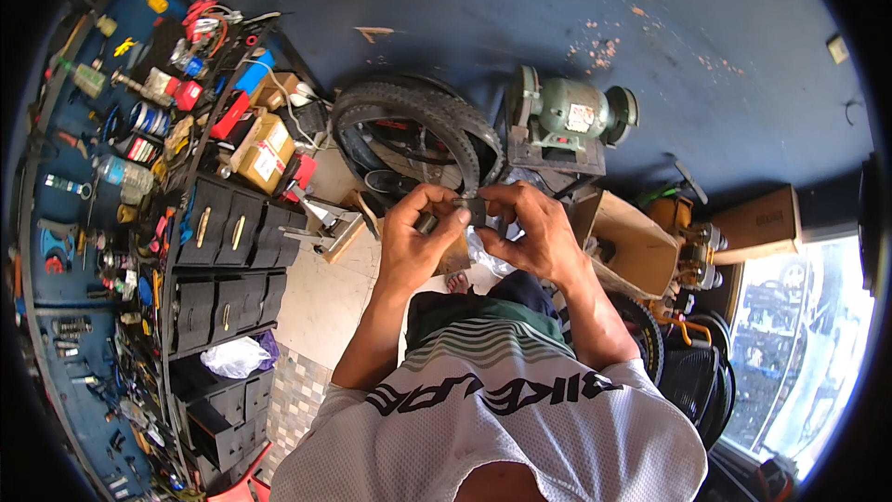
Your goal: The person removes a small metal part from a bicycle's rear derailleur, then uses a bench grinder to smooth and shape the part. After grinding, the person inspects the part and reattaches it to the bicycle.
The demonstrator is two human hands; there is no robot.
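Note:
Both of my hands are raised in front of my chest, fingertips nearly meeting. Between them is a small dark flat part (477, 212), its kind too small to make out. My left hand (418, 240) pinches its left side with thumb and forefinger, while a short dark cylindrical piece (426, 223) sits in that hand's curled fingers. On the other side, my right hand (544, 234) has its fingers and thumb closed at the part's right edge. Something dark also shows inside the right fingers, partly hidden.
Beyond my hands, bicycle tyres (409, 116) lean by the blue wall, beside a green bench grinder (576, 112). An open cardboard box (632, 246) stands at right. Tool-laden shelves and black drawers (228, 228) line the left. A metal stand (327, 223) rises from the floor.

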